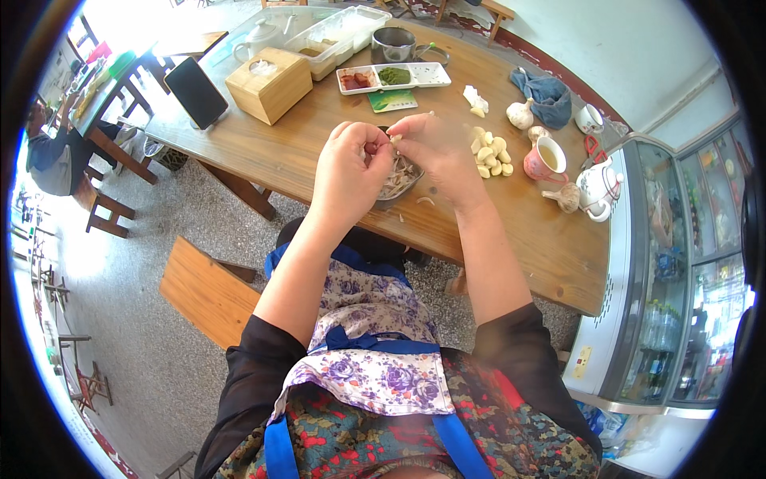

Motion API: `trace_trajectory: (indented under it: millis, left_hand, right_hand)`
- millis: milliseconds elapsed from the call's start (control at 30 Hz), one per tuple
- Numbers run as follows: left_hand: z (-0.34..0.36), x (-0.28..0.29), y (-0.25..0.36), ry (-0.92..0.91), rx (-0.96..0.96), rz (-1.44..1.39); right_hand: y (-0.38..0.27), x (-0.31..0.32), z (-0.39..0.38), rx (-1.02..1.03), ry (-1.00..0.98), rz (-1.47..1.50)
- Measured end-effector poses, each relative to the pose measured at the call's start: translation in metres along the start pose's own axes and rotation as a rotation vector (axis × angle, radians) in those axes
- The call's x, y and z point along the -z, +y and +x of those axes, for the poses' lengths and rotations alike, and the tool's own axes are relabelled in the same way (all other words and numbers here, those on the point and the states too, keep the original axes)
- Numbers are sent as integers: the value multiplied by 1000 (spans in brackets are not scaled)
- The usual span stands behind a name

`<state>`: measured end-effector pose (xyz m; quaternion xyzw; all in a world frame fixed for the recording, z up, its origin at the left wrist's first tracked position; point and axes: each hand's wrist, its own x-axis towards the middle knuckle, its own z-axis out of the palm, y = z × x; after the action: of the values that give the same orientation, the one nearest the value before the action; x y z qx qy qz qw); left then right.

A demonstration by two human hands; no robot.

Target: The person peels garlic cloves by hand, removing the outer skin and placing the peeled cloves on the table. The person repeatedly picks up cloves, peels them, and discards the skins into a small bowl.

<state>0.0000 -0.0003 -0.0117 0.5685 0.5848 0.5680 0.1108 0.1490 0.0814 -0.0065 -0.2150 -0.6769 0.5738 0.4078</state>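
My left hand and my right hand meet above the table's near edge, with thumbs and fingers pinched together. Between the fingertips is a small pale garlic clove, partly covered by them. Right below sits a container of garlic skins, half hidden by my hands; a few scraps of skin lie beside it. To the right of my right hand is a pile of peeled garlic cloves. Whole garlic bulbs lie farther right, one bulb behind the pile and another bulb near the teapot.
Around the wooden table stand a cup, a white teapot, red-handled scissors, a blue cloth, a divided sauce tray, a wooden tissue box and a propped phone. A glass-door fridge borders the right end.
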Motion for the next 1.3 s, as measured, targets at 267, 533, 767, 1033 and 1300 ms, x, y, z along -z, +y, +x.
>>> trace_trajectory:
  millis: [267,533,767,1033,1300]
  left_hand:
    - [-3,3,-7,55,104,-34]
    - [-1,4,12,70,-10,100]
    - [-1,2,8,42,-46,160]
    - [-2,0,5,56,-35,109]
    - [-1,3,5,103,0,80]
  right_hand:
    - [6,0,2,-45,11,164]
    - [2,1,3,-92,9,121]
    - [-2,-2,1,-29,2,-25]
    - [4,0,2,37,-26,-27]
    - [6,1,1,-46,-60,82]
